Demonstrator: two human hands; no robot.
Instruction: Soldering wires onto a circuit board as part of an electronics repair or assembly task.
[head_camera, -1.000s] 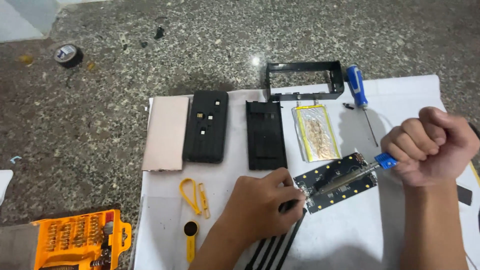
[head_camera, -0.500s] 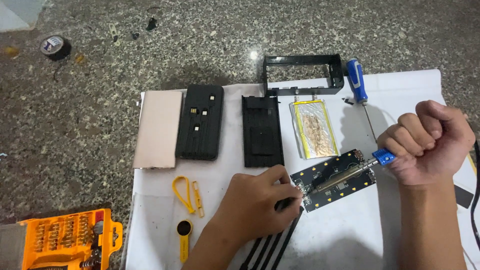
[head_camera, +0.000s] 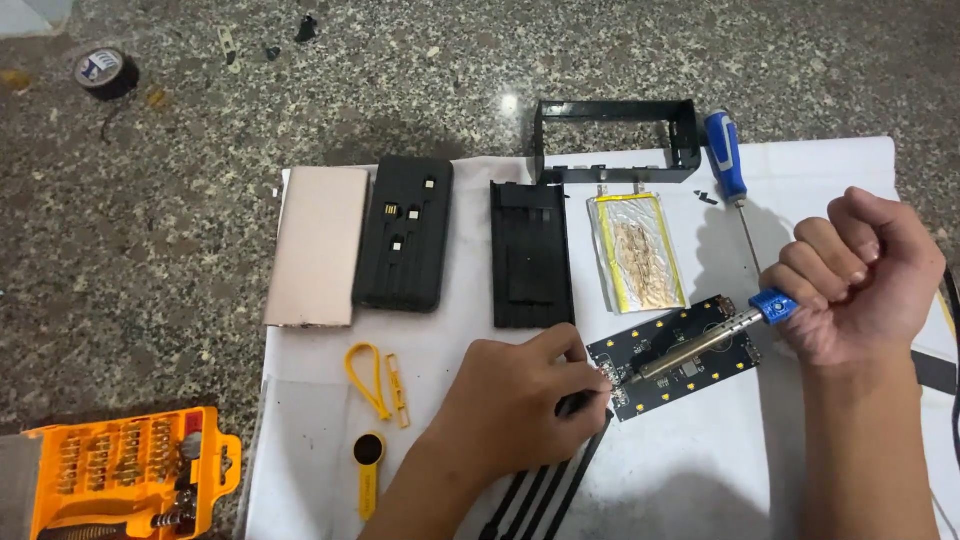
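My right hand (head_camera: 860, 280) is clenched around the blue handle of a soldering iron (head_camera: 700, 345), whose metal shaft slants down-left onto a black circuit board (head_camera: 700, 375) with yellow pads. My left hand (head_camera: 525, 400) pinches the ends of several black cables (head_camera: 545, 490) against the board's left end, right at the iron's tip. Just above the board lies a silver-and-yellow battery pouch (head_camera: 640, 250). All of this rests on a white sheet of paper (head_camera: 690, 480).
Beyond the hands lie a rose-gold cover plate (head_camera: 318, 260), two black casing parts (head_camera: 405, 245) (head_camera: 532, 255), a black rectangular frame (head_camera: 615, 140) and a blue screwdriver (head_camera: 727, 160). Yellow pry tools (head_camera: 372, 380) and an orange bit set (head_camera: 125, 480) sit lower left, a tape roll (head_camera: 105, 72) upper left.
The view has drifted slightly, so everything sits a little lower-left in frame. Both hands keep their grip on the iron and cables at the board.
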